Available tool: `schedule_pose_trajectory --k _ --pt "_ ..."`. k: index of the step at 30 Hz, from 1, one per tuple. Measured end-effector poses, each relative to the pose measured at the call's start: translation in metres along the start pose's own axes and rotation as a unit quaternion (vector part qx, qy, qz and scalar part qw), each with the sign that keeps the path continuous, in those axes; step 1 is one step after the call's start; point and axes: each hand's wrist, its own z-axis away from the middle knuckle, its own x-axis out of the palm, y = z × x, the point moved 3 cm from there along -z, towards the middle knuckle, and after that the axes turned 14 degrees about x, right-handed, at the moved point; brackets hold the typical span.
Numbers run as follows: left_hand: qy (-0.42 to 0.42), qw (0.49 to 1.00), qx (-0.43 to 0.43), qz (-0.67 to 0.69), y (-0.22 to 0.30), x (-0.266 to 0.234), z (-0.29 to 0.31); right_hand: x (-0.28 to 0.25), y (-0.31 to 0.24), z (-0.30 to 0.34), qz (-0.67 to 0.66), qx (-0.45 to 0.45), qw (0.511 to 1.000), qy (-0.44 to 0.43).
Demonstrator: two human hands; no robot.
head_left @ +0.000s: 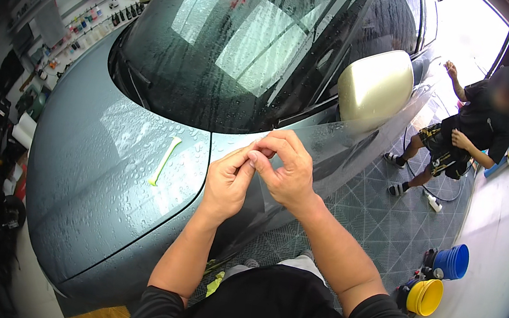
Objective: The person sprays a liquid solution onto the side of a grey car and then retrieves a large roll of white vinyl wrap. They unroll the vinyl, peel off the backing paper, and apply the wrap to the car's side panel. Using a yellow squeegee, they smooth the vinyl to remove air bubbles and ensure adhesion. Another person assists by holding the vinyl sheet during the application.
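My left hand (227, 184) and my right hand (289, 171) meet fingertip to fingertip above the edge of a wet grey-blue car hood (98, 170). Both are closed in a pinch. Between the fingertips seems to be a corner of a clear film (349, 147), whose sheet stretches right along the car's side toward the pale gold side mirror (376, 88); the pinched bit itself is too small to make out. To the left of my hands, a narrow light-green tool with flared ends (165, 161) lies on the hood among water drops.
At the right, another person (480, 128) in dark clothes stands on the tiled floor, near a hose and a white bottle (434, 203). A blue bucket (452, 261) and a yellow bucket (424, 297) stand by the right wall. Shelves with bottles (86, 24) line the far left.
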Motion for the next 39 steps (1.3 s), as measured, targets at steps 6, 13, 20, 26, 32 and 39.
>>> schedule_pose_trajectory --k 6,13,20,26,32,39 --pt "0.047 0.999 -0.002 -0.024 -0.012 -0.001 0.004 -0.002 0.006 -0.003 0.024 -0.011 1.000 -0.008" --pt "0.049 0.998 0.016 -0.034 -0.014 0.000 0.003 0.001 0.006 -0.005 0.005 0.029 0.999 -0.019" --pt "0.056 0.998 0.011 -0.036 -0.012 0.001 0.004 -0.001 0.012 -0.005 0.001 0.014 1.000 -0.020" --pt "0.049 0.995 0.045 -0.076 -0.007 0.002 0.002 -0.003 0.007 -0.006 -0.008 0.032 0.999 -0.035" --pt "0.039 0.981 0.090 -0.166 -0.001 0.001 0.002 0.001 0.007 -0.005 0.001 0.012 1.000 -0.018" --pt "0.035 0.979 0.083 -0.184 -0.001 -0.003 0.013 -0.001 -0.002 0.000 0.010 0.030 0.999 -0.028"
